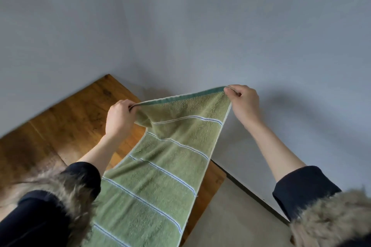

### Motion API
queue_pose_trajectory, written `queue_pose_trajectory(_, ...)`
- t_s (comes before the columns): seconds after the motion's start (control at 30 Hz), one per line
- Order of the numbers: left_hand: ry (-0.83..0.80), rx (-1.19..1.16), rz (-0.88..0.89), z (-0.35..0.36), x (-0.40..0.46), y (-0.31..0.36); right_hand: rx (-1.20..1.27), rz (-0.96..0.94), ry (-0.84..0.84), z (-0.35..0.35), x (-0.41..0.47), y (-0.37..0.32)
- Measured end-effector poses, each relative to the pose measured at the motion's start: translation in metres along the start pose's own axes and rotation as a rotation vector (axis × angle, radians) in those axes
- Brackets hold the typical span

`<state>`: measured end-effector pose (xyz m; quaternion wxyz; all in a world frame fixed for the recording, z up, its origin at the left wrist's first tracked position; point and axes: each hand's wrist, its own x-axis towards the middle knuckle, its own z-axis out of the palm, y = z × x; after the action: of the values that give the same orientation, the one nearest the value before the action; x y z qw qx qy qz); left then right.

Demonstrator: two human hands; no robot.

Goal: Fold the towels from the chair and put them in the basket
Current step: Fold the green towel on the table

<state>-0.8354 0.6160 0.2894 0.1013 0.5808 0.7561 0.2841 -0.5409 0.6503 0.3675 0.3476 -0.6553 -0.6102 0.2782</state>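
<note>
Towel, green terry with white-blue stripes [160,166], one only, held up over wooden tabletop [70,122], hanging toward body. Left hand [119,120] pinching one top corner, right hand [244,104] pinching the other. Best kept taut and level, corners matched before folding. Two hands, one table; chair and basket out of view.

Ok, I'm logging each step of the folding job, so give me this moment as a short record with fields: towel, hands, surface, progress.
towel: green striped towel, held up spread out, hanging down toward the person
left hand: left hand pinches one top corner
right hand: right hand pinches the other top corner
surface: wooden table beneath and behind the towel
progress: towel unfolded; no fold made yet
not in view: chair, basket
</note>
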Motion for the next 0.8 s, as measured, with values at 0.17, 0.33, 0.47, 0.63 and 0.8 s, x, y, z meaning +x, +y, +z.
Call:
queue_pose_trajectory(0.17,0.17,0.004,0.02,-0.079,0.027,-0.003,-0.019,-0.075,0.045,0.013,0.015,-0.061)
queue_pose_trajectory(0.33,0.294,-0.036,0.136,-0.157,0.035,-0.004,-0.028,-0.186,0.092,0.011,0.012,-0.113)
queue_pose_trajectory(0.47,0.312,-0.055,0.177,-0.192,-0.004,-0.026,-0.107,-0.234,0.087,0.013,-0.027,-0.119)
queue_pose_trajectory(0.63,0.17,-0.023,0.184,-0.194,-0.089,-0.075,-0.261,-0.259,0.026,0.027,-0.107,-0.09)
queue_pose_trajectory(0.8,0.073,-0.013,0.218,-0.194,-0.16,-0.109,-0.365,-0.315,-0.054,0.04,-0.179,-0.067)
